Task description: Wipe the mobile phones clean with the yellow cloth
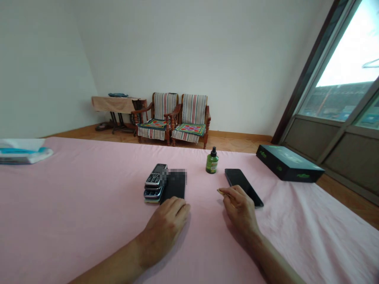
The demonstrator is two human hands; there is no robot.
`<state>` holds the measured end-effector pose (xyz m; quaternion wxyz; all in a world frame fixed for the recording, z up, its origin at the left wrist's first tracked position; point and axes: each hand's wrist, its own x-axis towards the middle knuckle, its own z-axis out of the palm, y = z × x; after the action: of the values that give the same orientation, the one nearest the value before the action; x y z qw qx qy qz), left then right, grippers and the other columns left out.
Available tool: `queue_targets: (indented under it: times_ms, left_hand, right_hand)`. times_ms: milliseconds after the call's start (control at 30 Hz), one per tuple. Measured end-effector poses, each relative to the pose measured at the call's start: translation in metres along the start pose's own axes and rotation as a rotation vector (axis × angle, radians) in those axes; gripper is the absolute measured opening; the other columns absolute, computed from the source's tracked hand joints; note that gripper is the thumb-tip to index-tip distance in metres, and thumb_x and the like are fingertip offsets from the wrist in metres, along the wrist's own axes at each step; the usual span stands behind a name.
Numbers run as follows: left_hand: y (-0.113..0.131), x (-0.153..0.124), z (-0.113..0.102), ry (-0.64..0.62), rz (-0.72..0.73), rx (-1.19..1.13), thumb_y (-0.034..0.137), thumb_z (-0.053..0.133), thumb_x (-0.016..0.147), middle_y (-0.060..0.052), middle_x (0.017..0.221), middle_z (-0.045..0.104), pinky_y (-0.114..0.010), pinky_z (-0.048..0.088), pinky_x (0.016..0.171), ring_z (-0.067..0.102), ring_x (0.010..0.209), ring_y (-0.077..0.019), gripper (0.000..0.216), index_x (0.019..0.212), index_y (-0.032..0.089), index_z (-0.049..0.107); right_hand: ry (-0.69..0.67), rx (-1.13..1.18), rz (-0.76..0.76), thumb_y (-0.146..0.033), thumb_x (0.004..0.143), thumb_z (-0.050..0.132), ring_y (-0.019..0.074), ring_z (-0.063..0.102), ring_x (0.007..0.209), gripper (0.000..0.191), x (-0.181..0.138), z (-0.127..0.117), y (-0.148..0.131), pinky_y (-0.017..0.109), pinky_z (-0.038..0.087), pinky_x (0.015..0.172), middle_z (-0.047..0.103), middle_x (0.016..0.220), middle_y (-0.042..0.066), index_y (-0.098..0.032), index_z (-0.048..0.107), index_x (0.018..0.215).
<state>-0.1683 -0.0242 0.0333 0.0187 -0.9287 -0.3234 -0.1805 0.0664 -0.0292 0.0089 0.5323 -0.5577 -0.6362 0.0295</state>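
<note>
My left hand (167, 223) rests on the pink cloth, its fingers curled loosely against the near end of a black smartphone (174, 186) lying flat. Beside that phone sits a stack of old keypad phones (155, 182). My right hand (238, 207) is closed in a pinch on a small pale thing I cannot make out, right next to a second black smartphone (243, 186). A small green spray bottle (212, 161) stands upright between the two smartphones, farther back.
A pink cloth (74, 197) covers the table. A black box with green print (288, 162) lies at the far right edge, a white and blue packet (22, 150) at the far left. Two striped armchairs (174, 118) and a side table (118, 104) stand by the back wall.
</note>
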Motion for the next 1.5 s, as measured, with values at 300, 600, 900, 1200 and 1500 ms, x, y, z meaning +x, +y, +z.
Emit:
queue_targets:
  times_ms: [300, 600, 900, 1200, 1500]
  left_hand:
    - [-0.01, 0.0, 0.004, -0.1, -0.1, 0.245, 0.003, 0.051, 0.09, -0.009, 0.101, 0.062, -0.037, 0.043, 0.082, 0.054, 0.096, -0.026, 0.02, 0.104, 0.013, 0.061]
    - [-0.009, 0.001, -0.002, -0.128, -0.104, 0.264, 0.007, 0.053, 0.091, -0.006, 0.091, 0.06, -0.037, 0.043, 0.076, 0.053, 0.087, -0.0256, 0.013, 0.092, 0.016, 0.063]
    - [-0.011, 0.002, -0.003, -0.135, -0.107, 0.269, 0.011, 0.061, 0.089, -0.005, 0.09, 0.062, -0.036, 0.044, 0.076, 0.054, 0.088, -0.0251, 0.007, 0.09, 0.016, 0.065]
    - [-0.017, 0.002, -0.002, -0.114, -0.148, 0.229, 0.015, 0.062, 0.091, -0.005, 0.092, 0.061, -0.037, 0.046, 0.078, 0.055, 0.09, -0.025, 0.004, 0.094, 0.016, 0.064]
    - [-0.02, 0.004, -0.002, -0.144, -0.156, 0.214, 0.01, 0.056, 0.093, -0.006, 0.093, 0.063, -0.038, 0.049, 0.08, 0.057, 0.091, -0.0247, 0.01, 0.094, 0.016, 0.065]
  right_hand:
    - [-0.017, -0.017, 0.051, -0.017, 0.084, 0.049, 0.0166, 0.059, 0.067, 0.023, -0.001, 0.0, 0.003, 0.027, 0.046, 0.058, 0.061, 0.08, 0.005, -0.017, 0.072, 0.089]
    - [-0.017, -0.018, 0.027, -0.017, 0.083, 0.049, 0.0173, 0.061, 0.069, 0.024, -0.001, -0.002, 0.0, 0.027, 0.047, 0.059, 0.061, 0.08, 0.006, -0.016, 0.072, 0.088]
    - [-0.04, -0.016, 0.023, -0.016, 0.083, 0.048, 0.0168, 0.059, 0.067, 0.024, -0.003, 0.001, -0.001, 0.027, 0.045, 0.058, 0.06, 0.078, 0.005, -0.018, 0.072, 0.088]
    - [-0.05, -0.001, 0.038, -0.017, 0.084, 0.049, 0.0165, 0.058, 0.067, 0.024, -0.004, 0.001, -0.001, 0.027, 0.044, 0.059, 0.06, 0.078, 0.005, -0.016, 0.072, 0.089]
    - [-0.042, 0.01, 0.046, -0.014, 0.082, 0.049, 0.0165, 0.059, 0.067, 0.024, -0.003, 0.001, -0.003, 0.027, 0.045, 0.059, 0.06, 0.077, 0.005, -0.016, 0.072, 0.086]
